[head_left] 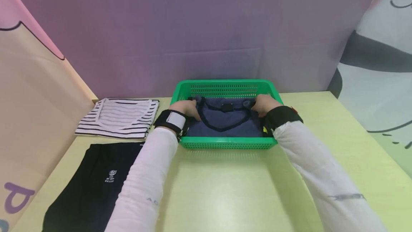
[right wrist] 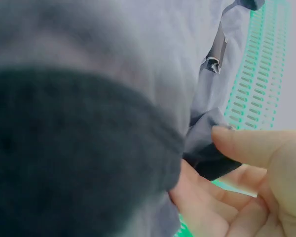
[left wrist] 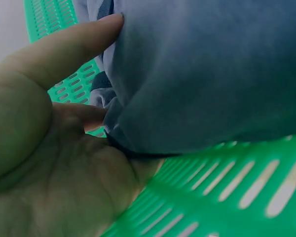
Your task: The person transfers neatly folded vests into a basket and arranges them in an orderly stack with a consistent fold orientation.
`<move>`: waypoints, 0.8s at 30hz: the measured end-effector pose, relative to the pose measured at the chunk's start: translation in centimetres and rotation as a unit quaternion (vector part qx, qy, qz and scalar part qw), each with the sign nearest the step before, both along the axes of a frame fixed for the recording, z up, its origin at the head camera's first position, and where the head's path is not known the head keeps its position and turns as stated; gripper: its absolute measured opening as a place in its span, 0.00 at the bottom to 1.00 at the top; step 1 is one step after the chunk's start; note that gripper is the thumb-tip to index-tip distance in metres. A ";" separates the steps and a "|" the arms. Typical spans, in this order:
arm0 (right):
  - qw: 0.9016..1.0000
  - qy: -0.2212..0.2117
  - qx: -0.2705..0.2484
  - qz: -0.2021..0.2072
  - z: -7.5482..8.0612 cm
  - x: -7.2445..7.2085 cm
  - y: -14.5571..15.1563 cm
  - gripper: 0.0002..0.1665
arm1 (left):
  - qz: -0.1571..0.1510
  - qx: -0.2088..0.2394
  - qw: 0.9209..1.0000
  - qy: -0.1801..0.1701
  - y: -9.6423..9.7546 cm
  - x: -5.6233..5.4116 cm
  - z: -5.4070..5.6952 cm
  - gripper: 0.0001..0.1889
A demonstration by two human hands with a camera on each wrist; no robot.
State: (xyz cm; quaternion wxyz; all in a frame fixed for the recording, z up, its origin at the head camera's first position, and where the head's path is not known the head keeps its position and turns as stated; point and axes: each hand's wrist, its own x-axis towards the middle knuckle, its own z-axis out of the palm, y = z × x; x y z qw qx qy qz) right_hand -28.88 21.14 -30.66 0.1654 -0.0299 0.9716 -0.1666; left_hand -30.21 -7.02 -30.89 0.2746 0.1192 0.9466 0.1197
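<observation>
A folded navy shirt (head_left: 219,124) with a black-trimmed neckline and a dark label lies inside a green plastic basket (head_left: 225,143). At the shirt's left side is my left hand (head_left: 190,108). Its straight thumb (left wrist: 84,42) touches the cloth, while the other fingers reach beside and partly behind it. Over on the right side, my right hand (head_left: 264,105) pinches a dark edge of the shirt between thumb (right wrist: 244,145) and fingers. Cloth hides some fingertips of both hands. Both wrists wear black straps over white sleeves.
A striped white shirt (head_left: 119,119) lies folded left of the basket. Nearer along that side is a black shirt (head_left: 106,185) with a small white print, partly covered by my left sleeve. The pale yellow table (head_left: 222,189) meets a purple cloth backdrop (head_left: 209,38) behind the basket.
</observation>
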 end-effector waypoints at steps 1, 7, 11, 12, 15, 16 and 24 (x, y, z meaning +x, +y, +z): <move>1.000 -0.007 0.002 0.004 -0.1 -0.1 0.0 0.16 | 0.000 -0.003 1.000 0.000 0.0 0.0 0.0 0.46; 0.997 -0.056 0.030 0.040 0.3 0.1 -0.1 0.13 | -0.003 -0.013 1.000 -0.010 0.2 0.0 0.1 0.47; 0.994 -0.085 0.043 0.060 0.3 0.1 -0.1 0.15 | -0.011 -0.020 0.999 -0.030 0.5 -0.2 0.1 0.47; 0.993 -0.089 0.043 0.063 0.3 0.1 -0.1 0.16 | -0.013 -0.021 0.999 -0.034 0.5 -0.2 0.1 0.47; 0.992 -0.102 0.040 0.067 0.2 0.0 0.0 0.26 | -0.017 -0.027 0.999 -0.036 0.6 -0.2 0.1 0.47; 0.991 -0.108 0.040 0.067 0.1 0.0 0.0 0.27 | -0.018 -0.028 0.999 -0.035 0.5 -0.2 0.0 0.46; 0.982 -0.123 0.076 0.120 -3.1 -3.1 1.2 0.16 | -0.030 -0.047 0.998 -0.030 0.3 0.3 0.0 0.43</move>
